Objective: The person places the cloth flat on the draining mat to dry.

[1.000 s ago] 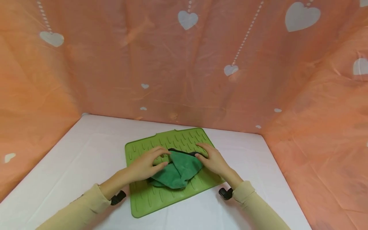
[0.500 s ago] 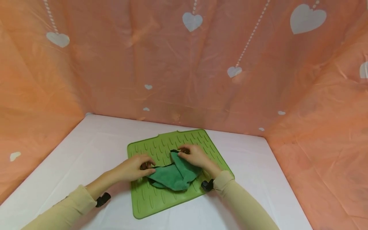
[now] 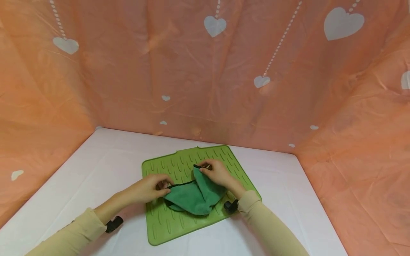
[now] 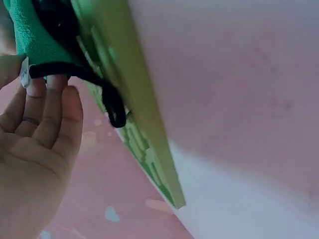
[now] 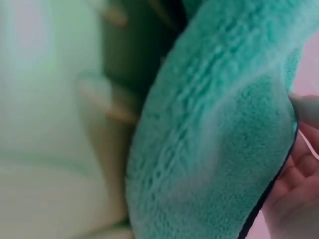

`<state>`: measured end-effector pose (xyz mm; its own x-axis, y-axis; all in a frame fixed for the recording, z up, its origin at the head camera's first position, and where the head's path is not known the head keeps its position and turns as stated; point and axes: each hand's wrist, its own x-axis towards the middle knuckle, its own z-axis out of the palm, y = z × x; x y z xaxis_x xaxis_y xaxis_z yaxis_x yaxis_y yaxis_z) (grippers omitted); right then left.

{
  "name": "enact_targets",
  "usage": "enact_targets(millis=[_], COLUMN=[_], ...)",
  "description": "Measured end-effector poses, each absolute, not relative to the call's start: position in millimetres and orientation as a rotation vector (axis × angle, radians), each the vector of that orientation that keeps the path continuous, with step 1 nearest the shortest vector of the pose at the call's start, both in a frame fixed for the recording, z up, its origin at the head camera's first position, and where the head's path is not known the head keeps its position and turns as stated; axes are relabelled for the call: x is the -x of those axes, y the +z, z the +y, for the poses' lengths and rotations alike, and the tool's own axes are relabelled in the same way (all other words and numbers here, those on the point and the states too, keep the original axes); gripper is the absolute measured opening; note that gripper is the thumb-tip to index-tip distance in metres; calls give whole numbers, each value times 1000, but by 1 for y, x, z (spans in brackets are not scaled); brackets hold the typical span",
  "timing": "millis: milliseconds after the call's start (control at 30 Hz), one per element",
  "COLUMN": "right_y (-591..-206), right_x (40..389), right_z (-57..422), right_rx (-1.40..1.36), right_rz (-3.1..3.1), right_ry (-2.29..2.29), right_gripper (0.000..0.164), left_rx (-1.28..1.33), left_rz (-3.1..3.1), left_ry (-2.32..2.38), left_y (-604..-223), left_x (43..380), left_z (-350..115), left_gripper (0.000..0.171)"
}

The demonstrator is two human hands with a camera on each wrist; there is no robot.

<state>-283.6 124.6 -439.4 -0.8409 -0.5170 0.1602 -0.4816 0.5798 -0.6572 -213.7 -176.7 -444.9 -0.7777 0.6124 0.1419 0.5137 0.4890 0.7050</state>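
A crumpled green cloth with black edging lies on a ribbed lime-green mat, its upper edge raised between the two hands. The left hand pinches the cloth's left edge. In the left wrist view, the left thumb rests by a small white tag at the border, and a black loop hangs close to the mat. The right hand pinches the far edge, right of the middle. Fuzzy pile on the cloth fills much of the right wrist view; the right fingers are partly cut off there.
The mat lies at an angle on a white-covered table. Orange-pink sheeting with white hearts stands behind and at both sides. Black wrist devices sit below both forearms.
Both hands moved left and came to grip the cloth's edges, the left at its corner and the right at its far edge. The edge between them has since been lifted slightly.
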Motion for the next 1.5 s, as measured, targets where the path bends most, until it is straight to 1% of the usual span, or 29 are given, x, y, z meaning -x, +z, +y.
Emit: enact_targets(millis=[167, 333, 500, 733, 1233, 1500], right_y=[-438, -437, -438, -443, -454, -460], right_x=[283, 282, 282, 286, 309, 322], right_z=[136, 150, 166, 181, 198, 204], right_rx=[840, 747, 663, 373, 98, 89], right_rz=[2824, 2901, 2991, 2948, 2882, 2977], right_ry=[-1237, -1356, -1448, -1610, -1691, -1515], right_gripper=[17, 17, 16, 20, 23, 22], left_rx=[-944, -913, -930, -914, -822, -769], left_rz=[2641, 2653, 2706, 2777, 2951, 2965], left_ry=[1208, 1299, 1407, 1460, 1114, 976], left_y=[-436, -429, -431, -435, -437, -442], left_x=[217, 221, 232, 254, 319, 340], left_z=[-179, -181, -182, -180, -168, -159], left_gripper=[20, 20, 20, 18, 15, 18])
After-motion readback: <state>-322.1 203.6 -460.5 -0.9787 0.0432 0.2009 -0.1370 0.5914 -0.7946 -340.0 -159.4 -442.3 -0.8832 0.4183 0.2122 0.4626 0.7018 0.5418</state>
